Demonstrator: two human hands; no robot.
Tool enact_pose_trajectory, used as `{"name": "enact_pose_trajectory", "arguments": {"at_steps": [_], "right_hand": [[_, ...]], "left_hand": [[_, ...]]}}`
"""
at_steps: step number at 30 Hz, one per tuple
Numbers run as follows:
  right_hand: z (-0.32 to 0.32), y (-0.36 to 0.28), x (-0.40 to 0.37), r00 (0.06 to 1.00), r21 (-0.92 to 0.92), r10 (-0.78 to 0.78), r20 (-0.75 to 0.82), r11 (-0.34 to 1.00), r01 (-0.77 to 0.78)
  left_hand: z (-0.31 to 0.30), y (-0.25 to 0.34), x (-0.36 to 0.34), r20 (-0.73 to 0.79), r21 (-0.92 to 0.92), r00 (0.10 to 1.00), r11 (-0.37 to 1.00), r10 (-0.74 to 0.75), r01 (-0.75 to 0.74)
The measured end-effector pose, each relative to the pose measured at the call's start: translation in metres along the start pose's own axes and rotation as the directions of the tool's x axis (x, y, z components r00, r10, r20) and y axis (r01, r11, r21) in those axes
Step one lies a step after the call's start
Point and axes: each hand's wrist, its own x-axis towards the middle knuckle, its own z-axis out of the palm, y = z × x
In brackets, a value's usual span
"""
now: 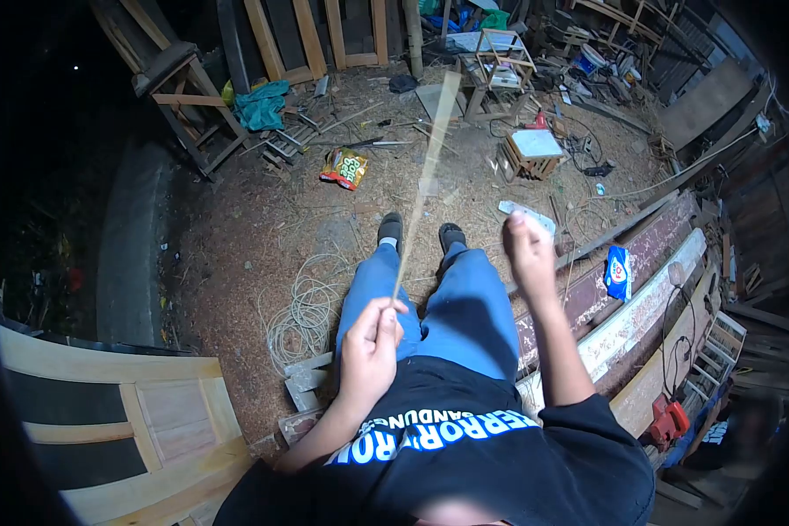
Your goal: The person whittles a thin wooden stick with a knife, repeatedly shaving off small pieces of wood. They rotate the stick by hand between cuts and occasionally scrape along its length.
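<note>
From my head camera, looking down over my black shirt and blue jeans, my left hand (pixel 368 351) sits low in the frame, left of centre, with its fingers curled tight around the bottom end of a thin wooden strip (pixel 422 188). The strip runs from that fist up between my knees and on towards the top centre of the frame, leaning slightly right, and its far end is blurred. My right hand (pixel 528 250) is raised right of centre, above my right knee and well apart from the strip, with its fingertips pinching a small pale piece (pixel 529 216) that lies roughly flat; I cannot tell what it is. My shoes (pixel 391 230) rest on the sawdust floor (pixel 237 245) just above my knees. A coil of wire (pixel 305 314) lies on the floor beside my left leg, and a snack bag (pixel 344 167) lies further up, left of the strip. A blue packet (pixel 618 273) rests on the long planks (pixel 644 302) at the right. A door panel (pixel 149 421) fills the lower left corner, and a crate (pixel 531 151) stands in the upper right.
</note>
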Motion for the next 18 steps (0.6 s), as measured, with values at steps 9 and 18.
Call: {"name": "enact_pose_trajectory", "arguments": {"at_steps": [9,18], "right_hand": [[0.08,0.003,-0.052,0.926,0.19,0.29,0.243,0.922,-0.338],[0.097,-0.007,-0.048,0.936,0.425,0.221,0.273,0.846,-0.323]], "left_hand": [[0.003,-0.004,0.054,-0.146,-0.358,0.985,0.923,0.093,-0.14],[0.011,-0.005,0.075,-0.221,-0.438,0.972,0.883,0.079,-0.172]]}}
